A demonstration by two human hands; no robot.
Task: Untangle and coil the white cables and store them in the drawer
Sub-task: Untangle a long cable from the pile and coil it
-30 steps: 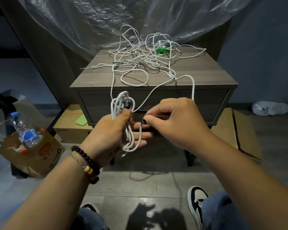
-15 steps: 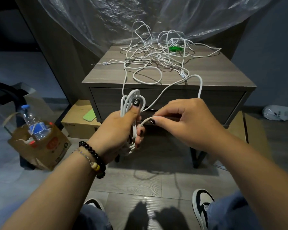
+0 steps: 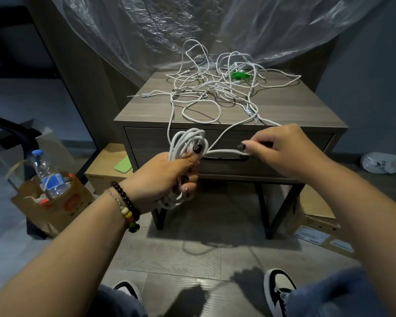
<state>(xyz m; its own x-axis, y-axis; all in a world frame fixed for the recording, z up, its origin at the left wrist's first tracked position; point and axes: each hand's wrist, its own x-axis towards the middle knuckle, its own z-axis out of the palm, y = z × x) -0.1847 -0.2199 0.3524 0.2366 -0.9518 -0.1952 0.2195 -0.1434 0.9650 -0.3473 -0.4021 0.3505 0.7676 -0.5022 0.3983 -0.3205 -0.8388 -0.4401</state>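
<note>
Behind my hands, drawer (image 3: 226, 145) is sitting closed, contents hidden; left hand (image 3: 167, 179) is gripping coil (image 3: 188, 143), right hand (image 3: 281, 149) pinching cable (image 3: 224, 152).

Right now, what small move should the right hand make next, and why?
Probably bring the strand pinched by the right hand back to the coil in the left hand as another loop; that cable still trails into the tangle on the nightstand.

Grey wood-look tile floor (image 3: 192, 255); crinkled clear plastic sheeting (image 3: 146, 30) at twelve o'clock, dark blue-grey wall (image 3: 375, 76) at two, cardboard boxes (image 3: 105, 172) at nine and four. Dim light.
</note>
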